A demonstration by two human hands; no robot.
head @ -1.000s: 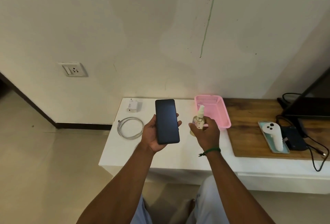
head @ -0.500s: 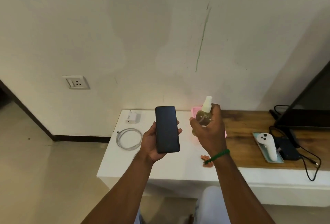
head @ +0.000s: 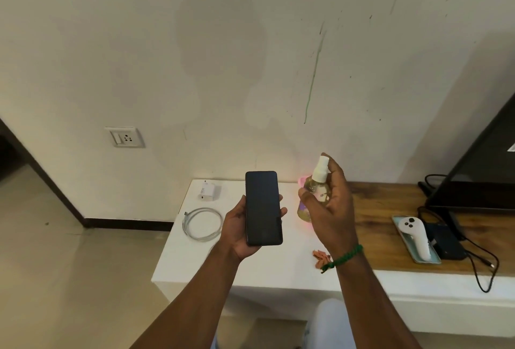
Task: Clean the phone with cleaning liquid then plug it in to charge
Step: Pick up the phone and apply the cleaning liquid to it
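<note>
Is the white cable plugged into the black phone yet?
No, the coiled white cable lies on the white table, apart from the black phone held in the left hand.

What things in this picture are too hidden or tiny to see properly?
Head view:
- Pink basket: almost all hidden behind the right hand and spray bottle.
- Orange scraps: partly behind the right wrist, too small to identify.
- Black screen: cut off by the right edge.
- Back of the phone: faces away, against the left hand.
</note>
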